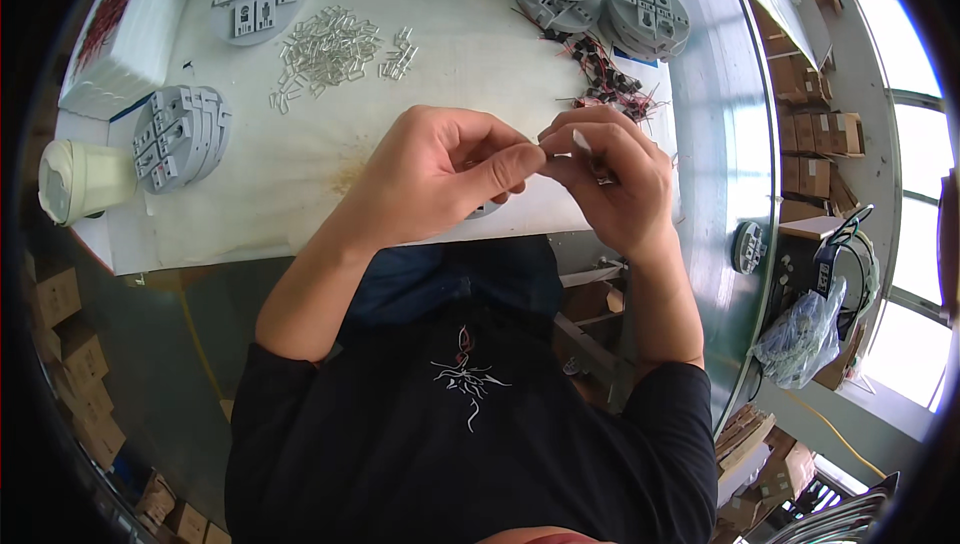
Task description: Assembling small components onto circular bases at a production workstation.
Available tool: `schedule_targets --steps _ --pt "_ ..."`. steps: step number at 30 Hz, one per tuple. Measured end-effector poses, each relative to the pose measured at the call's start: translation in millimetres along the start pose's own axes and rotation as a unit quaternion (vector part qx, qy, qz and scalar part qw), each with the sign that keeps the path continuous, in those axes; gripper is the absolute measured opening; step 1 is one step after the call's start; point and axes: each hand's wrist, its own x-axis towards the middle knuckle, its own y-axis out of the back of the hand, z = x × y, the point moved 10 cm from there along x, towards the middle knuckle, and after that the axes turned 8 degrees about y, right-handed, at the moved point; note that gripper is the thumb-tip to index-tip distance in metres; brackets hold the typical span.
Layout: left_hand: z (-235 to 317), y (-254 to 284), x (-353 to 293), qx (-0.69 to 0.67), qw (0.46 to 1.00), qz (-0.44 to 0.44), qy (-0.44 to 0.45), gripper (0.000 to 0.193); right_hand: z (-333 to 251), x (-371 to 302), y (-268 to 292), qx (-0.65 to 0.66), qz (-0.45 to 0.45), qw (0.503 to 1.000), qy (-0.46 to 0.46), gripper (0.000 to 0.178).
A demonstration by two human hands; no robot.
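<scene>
Black T-shirt (560, 444) nearest, our left hand (440, 174) pinches something hidden, right hand (628, 179) a pale piece (582, 142): apparently unfinished, clear tubes (333, 49) unused.

A pale tub (68, 182) stands at the left edge of the surface (230, 214). Brown cartons (85, 369) are piled at lower left, near a yellow line (197, 337) on the floor (150, 344). At right are a plastic bag (803, 337) (crumpled and see-through), stacked cardboard boxes (826, 134) and bright windows (900, 49).
</scene>
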Motion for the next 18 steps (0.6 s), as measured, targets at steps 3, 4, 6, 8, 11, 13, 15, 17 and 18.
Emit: schedule_targets --steps 3,4,6,8,11,13,15,17,18 --pt "-10 2 -3 0.025 0.999 0.004 0.032 0.03 -12 0 -5 0.016 0.001 0.997 0.079 0.023" --pt "-8 2 -4 0.014 1.0 0.001 0.018 0.029 -12 -1 -7 0.016 0.001 0.997 0.078 0.023" --pt "-5 1 -6 -0.009 1.0 -0.003 -0.01 0.028 -1 -4 -9 0.083 0.006 0.996 0.02 0.022" --pt "-6 3 -8 0.0 1.0 0.005 -0.012 0.026 5 -6 -12 0.116 0.009 0.993 -0.01 0.022" --pt "-8 4 -10 0.017 1.0 0.018 -0.015 0.021 10 -10 -16 0.143 -0.004 0.989 -0.024 0.026" --pt "9 7 -20 0.163 0.972 0.102 -0.132 0.014 18 -16 -21 0.171 0.001 0.981 -0.089 0.026" --pt "15 8 -27 0.233 0.944 0.141 -0.188 0.012 36 -30 -30 0.224 0.01 0.951 -0.214 0.026" --pt "18 5 -32 0.373 0.887 0.149 -0.229 0.014 33 -28 -31 0.173 -0.015 0.964 -0.2 0.025" --pt "18 0 -34 0.44 0.85 0.151 -0.247 0.015 31 -27 -32 0.121 -0.04 0.975 -0.184 0.025"
